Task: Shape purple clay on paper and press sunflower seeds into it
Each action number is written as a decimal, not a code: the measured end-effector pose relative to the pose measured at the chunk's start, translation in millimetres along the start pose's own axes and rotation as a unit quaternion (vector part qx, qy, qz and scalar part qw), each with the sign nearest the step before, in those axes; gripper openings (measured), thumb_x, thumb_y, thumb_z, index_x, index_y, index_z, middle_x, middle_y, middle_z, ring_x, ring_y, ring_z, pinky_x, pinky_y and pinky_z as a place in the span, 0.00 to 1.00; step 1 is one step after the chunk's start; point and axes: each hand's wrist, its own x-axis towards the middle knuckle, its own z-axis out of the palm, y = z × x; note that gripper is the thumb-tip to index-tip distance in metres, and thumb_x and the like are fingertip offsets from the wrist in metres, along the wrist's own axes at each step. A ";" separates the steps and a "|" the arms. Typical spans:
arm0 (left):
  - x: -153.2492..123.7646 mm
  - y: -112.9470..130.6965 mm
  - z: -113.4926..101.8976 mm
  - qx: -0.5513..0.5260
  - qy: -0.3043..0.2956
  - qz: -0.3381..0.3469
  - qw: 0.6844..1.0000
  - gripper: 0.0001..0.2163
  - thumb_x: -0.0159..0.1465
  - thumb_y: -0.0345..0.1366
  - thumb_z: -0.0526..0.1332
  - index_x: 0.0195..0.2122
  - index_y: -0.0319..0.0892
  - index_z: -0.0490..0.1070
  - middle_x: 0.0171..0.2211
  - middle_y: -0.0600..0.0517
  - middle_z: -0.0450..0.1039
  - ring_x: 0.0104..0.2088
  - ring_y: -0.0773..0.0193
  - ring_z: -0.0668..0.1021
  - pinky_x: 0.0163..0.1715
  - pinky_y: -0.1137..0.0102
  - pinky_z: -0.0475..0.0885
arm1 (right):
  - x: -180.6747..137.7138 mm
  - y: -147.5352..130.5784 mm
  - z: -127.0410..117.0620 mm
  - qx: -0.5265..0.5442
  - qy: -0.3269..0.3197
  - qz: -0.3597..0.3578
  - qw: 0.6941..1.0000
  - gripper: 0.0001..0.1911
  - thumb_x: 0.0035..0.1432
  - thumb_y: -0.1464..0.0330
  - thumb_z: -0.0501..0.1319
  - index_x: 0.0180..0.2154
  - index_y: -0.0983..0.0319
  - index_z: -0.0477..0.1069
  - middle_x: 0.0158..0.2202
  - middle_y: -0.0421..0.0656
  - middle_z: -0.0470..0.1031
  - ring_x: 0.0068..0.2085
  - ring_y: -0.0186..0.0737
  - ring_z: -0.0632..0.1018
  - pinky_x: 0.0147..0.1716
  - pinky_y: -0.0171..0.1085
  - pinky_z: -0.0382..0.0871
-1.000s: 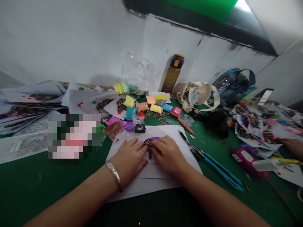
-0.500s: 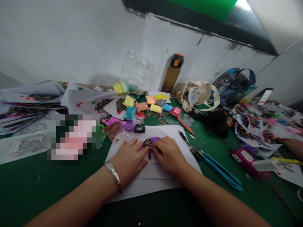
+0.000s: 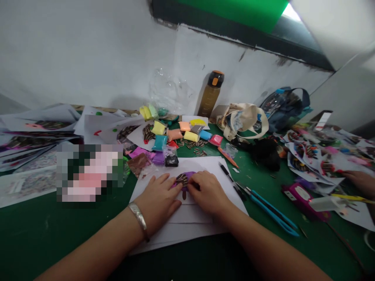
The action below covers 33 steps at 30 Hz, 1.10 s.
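Note:
White paper sheets (image 3: pixel 190 214) lie stacked on the green table, bearing a purple clay shape (image 3: pixel 191 174) with striped sunflower seeds (image 3: pixel 181 180) set in it and a small brown stem (image 3: pixel 184 195) below. My left hand (image 3: pixel 159 199) rests flat and open on the paper, its fingertips touching the shape's left side. Over the right side, my right hand (image 3: pixel 208 191) has its fingers curled and pinched together against the purple clay. Whatever sits between those fingertips is hidden.
Beyond the paper are colourful clay packets (image 3: pixel 175 134) and loose sunflower seeds (image 3: pixel 195 143). Right of it lie a pen (image 3: pixel 227 171) and blue tweezers (image 3: pixel 272 210). A bottle (image 3: pixel 210 95) and cloth bag (image 3: pixel 234 117) stand behind. Another person's hand (image 3: pixel 359 179) is at far right.
The view has shifted slightly, so the scene sits a little lower and further left. Both hands keep nearly the same place and pose on the paper.

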 end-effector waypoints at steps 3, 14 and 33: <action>0.1 -0.7 -2.9 0.001 -0.016 0.005 1.000 0.19 0.64 0.36 0.58 0.57 0.43 0.66 0.54 0.42 0.69 0.56 0.45 0.67 0.53 0.48 0.64 | -0.5 2.5 -1.8 0.014 0.006 -0.003 1.000 0.06 0.58 0.72 0.60 0.28 0.60 0.70 0.30 0.40 0.74 0.35 0.38 0.71 0.36 0.36 0.58; 1.5 1.7 2.8 0.041 -0.010 0.007 0.999 0.16 0.65 0.34 0.56 0.54 0.41 0.69 0.54 0.39 0.69 0.55 0.41 0.67 0.50 0.44 0.65 | 2.9 5.1 -2.3 -0.031 -0.012 -0.024 0.999 0.08 0.59 0.70 0.58 0.28 0.60 0.72 0.29 0.41 0.74 0.34 0.38 0.72 0.34 0.36 0.58; -1.1 -5.5 -13.6 -0.040 -0.025 0.019 0.999 0.09 0.64 0.36 0.58 0.43 0.40 0.73 0.44 0.42 0.73 0.51 0.48 0.71 0.52 0.52 0.65 | 89.2 72.7 -20.9 -0.165 -0.023 0.065 0.984 0.11 0.52 0.78 0.56 0.35 0.63 0.75 0.36 0.51 0.77 0.36 0.44 0.75 0.33 0.36 0.62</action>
